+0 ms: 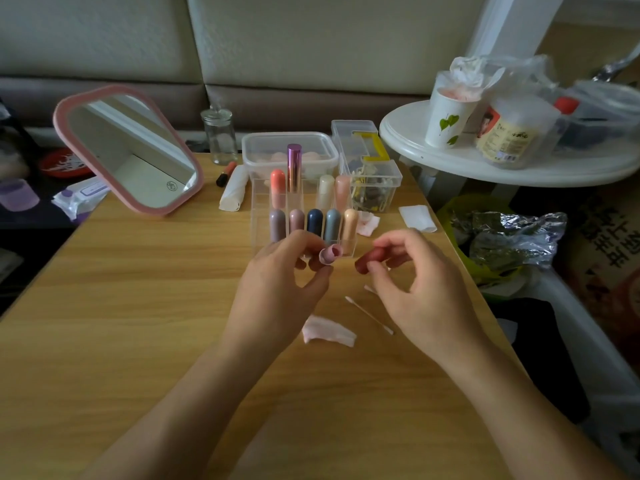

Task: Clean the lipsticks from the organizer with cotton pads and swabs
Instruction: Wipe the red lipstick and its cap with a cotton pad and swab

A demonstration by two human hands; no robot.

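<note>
A clear acrylic organizer stands mid-table with several capsule-shaped lipsticks upright in it, plus a tall purple metallic one. My left hand pinches the uncapped lipstick base, its pink open end facing right. My right hand holds the dark red cap, a short gap away from the base. On the table below my hands lie a cotton swab and a pink-stained cotton pad.
A pink-framed mirror leans at the left. Behind the organizer are a lidded plastic box, a glass jar and a clip box. Clean cotton pad and a used one lie right. Green waste bag beside the table.
</note>
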